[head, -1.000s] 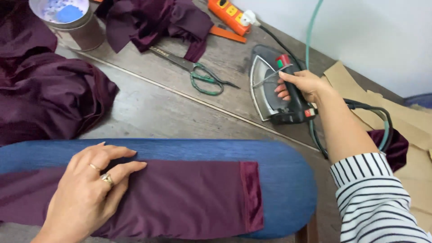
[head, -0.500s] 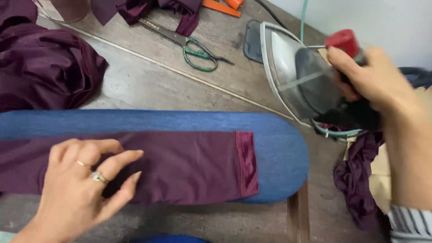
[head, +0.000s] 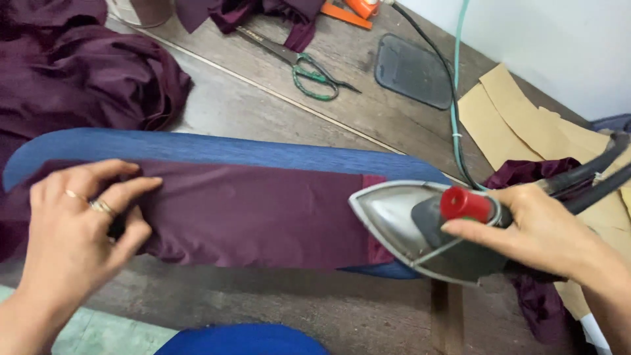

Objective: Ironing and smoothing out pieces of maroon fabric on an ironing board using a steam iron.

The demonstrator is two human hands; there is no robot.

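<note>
A strip of maroon fabric [head: 263,213] lies flat along a blue padded sleeve board [head: 217,150]. My left hand [head: 82,220], with rings on it, presses the fabric's left part down, fingers spread. My right hand [head: 539,230] grips the handle of a grey metal iron [head: 407,220] with a red knob. The iron's pointed tip rests over the folded hem at the fabric's right end.
A heap of maroon cloth [head: 85,79] lies at the back left. Green-handled scissors [head: 309,69], a dark iron rest pad [head: 414,69], an orange tool [head: 351,10] and brown paper pieces [head: 526,118] lie on the wooden table. The iron's cords [head: 453,98] run across the right side.
My right hand lifted the iron off its rest pad, carried it toward me and set it on the fabric's right end. My left hand stayed on the fabric.
</note>
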